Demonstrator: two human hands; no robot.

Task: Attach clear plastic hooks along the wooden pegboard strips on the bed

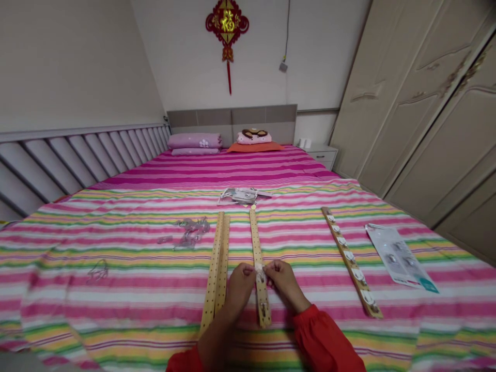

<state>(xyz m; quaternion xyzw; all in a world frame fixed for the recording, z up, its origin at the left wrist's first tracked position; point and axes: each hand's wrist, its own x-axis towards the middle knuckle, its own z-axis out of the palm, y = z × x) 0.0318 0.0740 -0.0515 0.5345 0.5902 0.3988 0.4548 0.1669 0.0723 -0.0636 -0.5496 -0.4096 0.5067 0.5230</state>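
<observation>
While my left hand (240,287) and right hand (284,281) pinch a small hook (259,269) onto the middle wooden strip (256,237) on the bed (116,289), I judge the soft bedding may let it shift. The hook could slip free.

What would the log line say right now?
left hand: pinches small white piece | right hand: pinches it too | under them: middle wooden strip

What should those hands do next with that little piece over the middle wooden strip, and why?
Probably press the small pale piece down into the middle strip, just beyond its fitted hook. The left hand and right hand pinch it over the holes, and the right-side strip carries a row.
</observation>
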